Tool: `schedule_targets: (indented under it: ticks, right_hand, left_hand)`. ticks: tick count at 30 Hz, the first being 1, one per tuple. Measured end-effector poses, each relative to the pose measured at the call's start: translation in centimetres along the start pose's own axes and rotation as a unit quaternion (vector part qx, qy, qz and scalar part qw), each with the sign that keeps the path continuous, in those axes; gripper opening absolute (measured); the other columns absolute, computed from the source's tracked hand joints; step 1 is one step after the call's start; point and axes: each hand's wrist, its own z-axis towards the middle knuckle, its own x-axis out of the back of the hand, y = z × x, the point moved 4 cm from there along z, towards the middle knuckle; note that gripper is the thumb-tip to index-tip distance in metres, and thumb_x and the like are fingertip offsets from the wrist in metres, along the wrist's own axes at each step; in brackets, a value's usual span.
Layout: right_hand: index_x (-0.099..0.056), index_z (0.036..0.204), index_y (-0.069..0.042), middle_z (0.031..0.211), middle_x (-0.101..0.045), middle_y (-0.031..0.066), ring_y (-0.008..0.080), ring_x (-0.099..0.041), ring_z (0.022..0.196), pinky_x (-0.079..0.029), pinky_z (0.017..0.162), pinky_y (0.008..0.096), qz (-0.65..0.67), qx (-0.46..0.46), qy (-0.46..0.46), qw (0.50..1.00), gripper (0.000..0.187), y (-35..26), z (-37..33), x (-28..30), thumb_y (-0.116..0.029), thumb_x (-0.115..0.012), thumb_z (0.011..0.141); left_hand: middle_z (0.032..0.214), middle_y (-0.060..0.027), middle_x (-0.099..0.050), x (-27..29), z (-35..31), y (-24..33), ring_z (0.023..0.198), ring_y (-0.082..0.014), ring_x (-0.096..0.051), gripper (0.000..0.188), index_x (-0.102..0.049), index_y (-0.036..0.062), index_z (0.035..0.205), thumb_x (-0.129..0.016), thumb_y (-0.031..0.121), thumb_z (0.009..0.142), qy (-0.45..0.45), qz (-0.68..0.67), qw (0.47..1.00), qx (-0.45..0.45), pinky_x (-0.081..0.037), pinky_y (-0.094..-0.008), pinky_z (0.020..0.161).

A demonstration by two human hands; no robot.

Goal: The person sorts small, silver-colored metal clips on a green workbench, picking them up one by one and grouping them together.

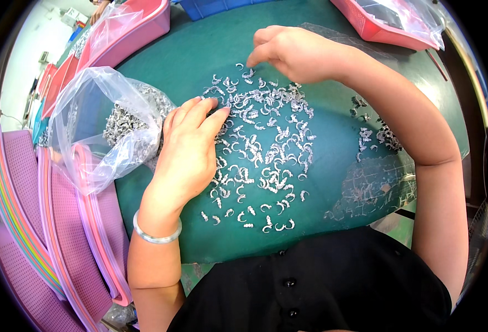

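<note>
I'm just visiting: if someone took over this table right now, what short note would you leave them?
Left hand: flat, fingers on the spread of small silver hooks.
Right hand: fingertips pinching at hooks on the far edge; whether it holds one is unclear.
Clear bag with more hooks lies open on the left; a small separate cluster sits on the right.
Done: that small cluster set apart.
Left: the big spread on the green table.

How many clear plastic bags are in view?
4: one bag of metal parts left of the left hand, one in the top-left tray, one top right, one flat at right. Others may be hidden.
</note>
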Motion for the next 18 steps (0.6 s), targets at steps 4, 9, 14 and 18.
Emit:
schedule_targets:
  ticks: [4, 9, 14, 18]
  right_hand:
    - [-0.067, 0.099, -0.007, 0.092, -0.056, 0.0103, 0.0292, -0.056, 0.094, -0.048, 0.080, 0.0377, -0.027, 0.014, -0.026, 0.999, 0.030, 0.27, -0.03, -0.56, 0.005, -0.053, 0.076]
    - [-0.068, 0.098, -0.007, 0.091, -0.056, 0.0101, 0.0287, -0.056, 0.095, -0.048, 0.081, 0.0369, -0.037, 0.010, -0.003, 0.999, 0.029, 0.10, 0.25, -0.36, 0.005, -0.054, 0.076]
    - [-0.068, 0.098, -0.006, 0.091, -0.056, 0.0098, 0.0286, -0.055, 0.096, -0.047, 0.082, 0.0362, -0.047, 0.017, -0.034, 0.998, 0.030, 0.17, 0.47, -0.87, 0.006, -0.054, 0.074]
    - [-0.068, 0.099, -0.006, 0.091, -0.056, 0.0097, 0.0285, -0.055, 0.095, -0.047, 0.083, 0.0357, -0.054, 0.017, -0.003, 0.998, 0.033, 0.25, 0.68, -0.67, 0.007, -0.053, 0.073]
  left_hand:
    - [0.121, -0.0168, -0.054, 0.09, -0.06, 0.11, 0.117, -0.0363, -0.047, 0.031, -0.059, 0.0021, 0.113, -0.049, -0.002, 0.084, -0.001, -0.002, 1.000, 0.000, -0.034, -0.0433, 0.100]
    - [0.121, -0.0168, -0.054, 0.08, -0.09, 0.08, 0.117, -0.0361, -0.047, 0.031, -0.059, 0.0020, 0.113, -0.050, -0.002, 0.084, -0.001, 0.001, 1.000, -0.001, -0.034, -0.0432, 0.100]
    - [0.120, -0.0168, -0.054, 0.06, -0.12, -0.01, 0.116, -0.0360, -0.047, 0.030, -0.059, 0.0014, 0.113, -0.049, -0.001, 0.085, -0.001, -0.003, 1.000, 0.008, -0.034, -0.0430, 0.100]
    - [0.121, -0.0169, -0.054, -0.04, -0.10, -0.12, 0.116, -0.0361, -0.047, 0.030, -0.058, 0.0011, 0.115, -0.049, 0.000, 0.086, -0.006, -0.003, 1.000, 0.007, -0.034, -0.0429, 0.101]
